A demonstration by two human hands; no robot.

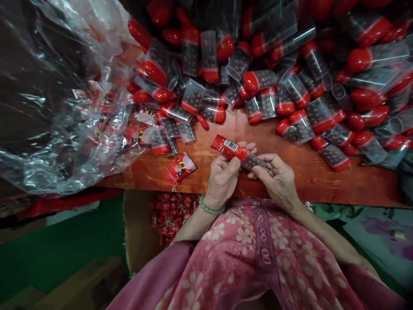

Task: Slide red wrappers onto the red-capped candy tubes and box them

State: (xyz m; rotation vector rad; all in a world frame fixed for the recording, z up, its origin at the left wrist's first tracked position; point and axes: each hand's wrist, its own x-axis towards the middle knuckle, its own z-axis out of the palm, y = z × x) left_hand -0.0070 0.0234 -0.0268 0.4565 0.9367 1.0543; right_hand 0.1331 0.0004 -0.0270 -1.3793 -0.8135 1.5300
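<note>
My left hand (225,174), with a green bead bracelet on the wrist, pinches a red printed sleeve (229,147) that shows a white barcode. The sleeve joins or covers one end of a clear container (253,162) with dark beads inside. Around the container's other end, the fingers of my right hand (278,178) are closed. Both hands are just above the wooden table, near its front edge. Left of them lie a few flat red printed sleeves (180,168). Beyond my hands are many clear containers with red caps (209,56).
The wooden table (322,183) runs across the view. A large clear plastic bag (64,142) with red printed pieces covers its left side. Below the front edge, a cardboard box (137,232) holds many red packed items (169,213). Green cloth (338,212) hangs at the right.
</note>
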